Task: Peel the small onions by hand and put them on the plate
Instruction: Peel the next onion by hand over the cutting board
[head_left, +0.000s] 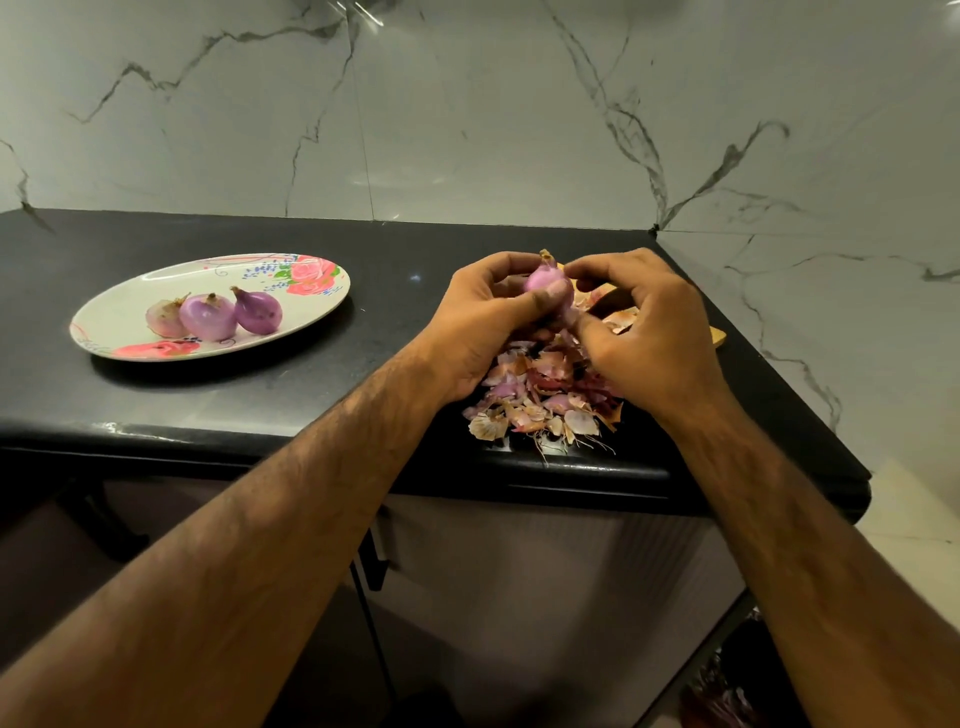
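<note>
1. Two bare hands, both held just above the black countertop (332, 358) near its right end.
2. Left hand (483, 322): fingers curled round one small onion (548, 283), with the thumb laid across its front. It is grasping the bulb.
3. Right hand (644, 332): fingertips pinch at the top of the same onion, beside the dry stem tip, and the thumb sits low by the bulb's base. It is also grasping.
4. The held onion is pale purple and glossy, stem end up, between the two hands and above the peel pile (540, 395).
5. Peel pile: one heap of papery pink, tan and red skins with root threads. It lies under both hands and reaches the counter's front edge. The pieces are too many to count.
6. Plate (130, 291): one, oval, white with a pink flower print, well apart to the left.
7. Three onions on the plate, side by side and touching: pale one (166, 318) at left, round one (209, 317) in the middle, pointed one (258, 312) at right.
8. Four onions in view in all.
9. Behind the counter is a white marble wall (467, 114) with grey veins.
</note>
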